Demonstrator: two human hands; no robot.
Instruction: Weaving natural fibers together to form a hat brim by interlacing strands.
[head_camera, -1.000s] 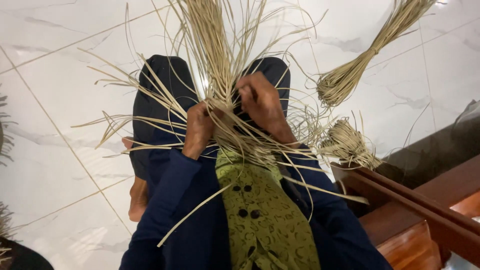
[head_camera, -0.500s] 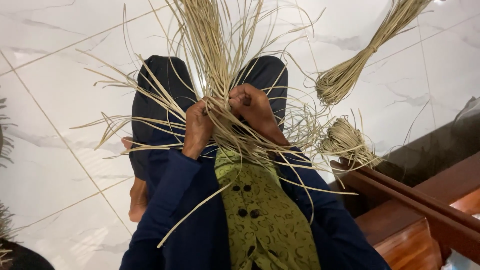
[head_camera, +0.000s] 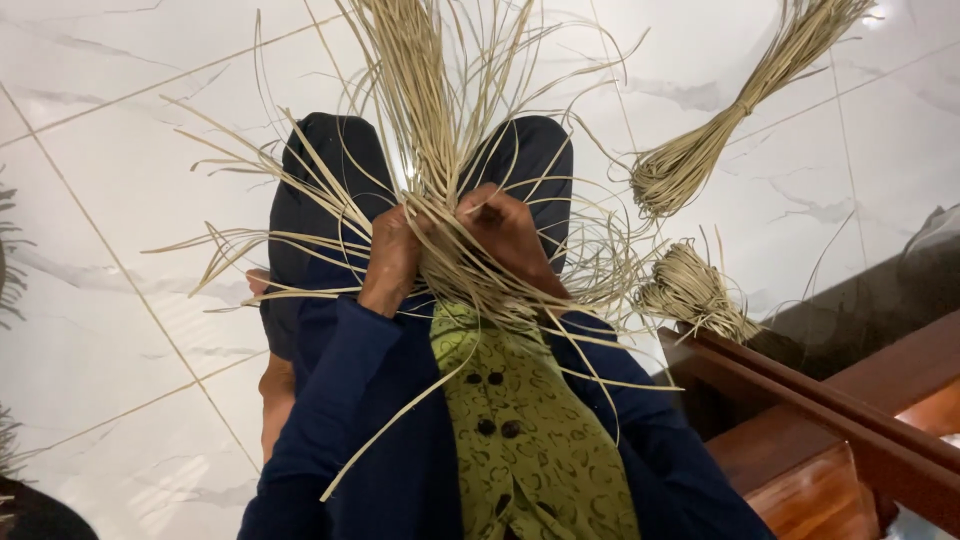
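Over the lap, straw strips (head_camera: 440, 150) betw. both hands' fingers (head_camera: 400, 225), left hand (head_camera: 390, 260) & right hand (head_camera: 510, 235) clamped on them

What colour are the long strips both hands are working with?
The strips are pale straw-tan, seen in the head view, gripped by the left hand and right hand.

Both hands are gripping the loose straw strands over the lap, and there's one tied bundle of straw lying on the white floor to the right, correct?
Not quite: the head view shows two bundles on the floor, not one. Left hand and right hand do grip the loose strands over the lap.
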